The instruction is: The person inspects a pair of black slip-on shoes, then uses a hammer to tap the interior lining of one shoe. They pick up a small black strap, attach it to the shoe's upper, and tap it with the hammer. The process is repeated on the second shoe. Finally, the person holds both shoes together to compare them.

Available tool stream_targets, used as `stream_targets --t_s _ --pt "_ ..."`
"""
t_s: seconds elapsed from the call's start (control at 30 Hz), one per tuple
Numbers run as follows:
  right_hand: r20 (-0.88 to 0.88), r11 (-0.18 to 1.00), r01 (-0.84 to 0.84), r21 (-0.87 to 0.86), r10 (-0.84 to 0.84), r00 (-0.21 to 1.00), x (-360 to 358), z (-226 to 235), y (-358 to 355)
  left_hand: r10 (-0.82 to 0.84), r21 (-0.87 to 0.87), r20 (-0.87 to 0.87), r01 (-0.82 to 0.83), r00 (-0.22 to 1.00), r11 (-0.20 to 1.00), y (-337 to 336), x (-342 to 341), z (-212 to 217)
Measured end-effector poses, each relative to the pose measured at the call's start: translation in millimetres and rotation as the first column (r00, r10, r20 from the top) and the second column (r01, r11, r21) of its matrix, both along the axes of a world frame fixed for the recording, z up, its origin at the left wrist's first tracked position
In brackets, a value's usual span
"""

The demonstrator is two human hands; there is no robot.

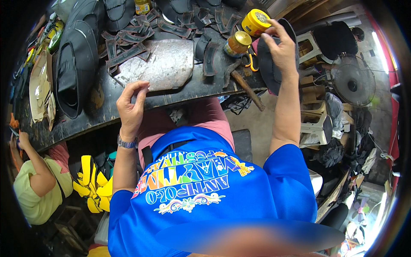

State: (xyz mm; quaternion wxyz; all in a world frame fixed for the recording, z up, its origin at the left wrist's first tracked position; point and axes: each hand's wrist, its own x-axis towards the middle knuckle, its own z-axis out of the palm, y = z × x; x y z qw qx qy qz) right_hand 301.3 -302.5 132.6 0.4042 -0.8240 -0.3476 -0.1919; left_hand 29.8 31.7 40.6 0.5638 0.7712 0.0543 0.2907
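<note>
Curling by the edge of a plate (165,62), the left hand (132,103) looks empty, like the half-spread right hand (283,49).

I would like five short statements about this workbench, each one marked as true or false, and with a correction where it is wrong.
1. The left hand is close to the silvery sheet. True.
2. The right hand is gripping the hammer. False: the hammer lies on the table, with neither hand on it.
3. The yellow tub is nearer to the right hand than to the left hand. True.
4. The scissors have blue handles. False: orange shows on the handles of the scissors.
5. The person wears a watch on the left wrist. True.
</note>
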Motion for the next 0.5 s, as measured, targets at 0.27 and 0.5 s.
stream_targets --t_s 0.27,0.5 --pt "-0.108 0.994 -0.064 0.087 0.073 0.992 23.1 13.4 35.7 0.08 0.489 0.124 -0.131 0.989 0.862 -13.7 20.8 -5.9" --pt "0.015 0.902 0.166 -0.399 -0.174 0.985 173.4 30.5 80.1 0.175 0.633 0.026 -0.152 0.984 0.759 -20.4 22.4 -5.2"
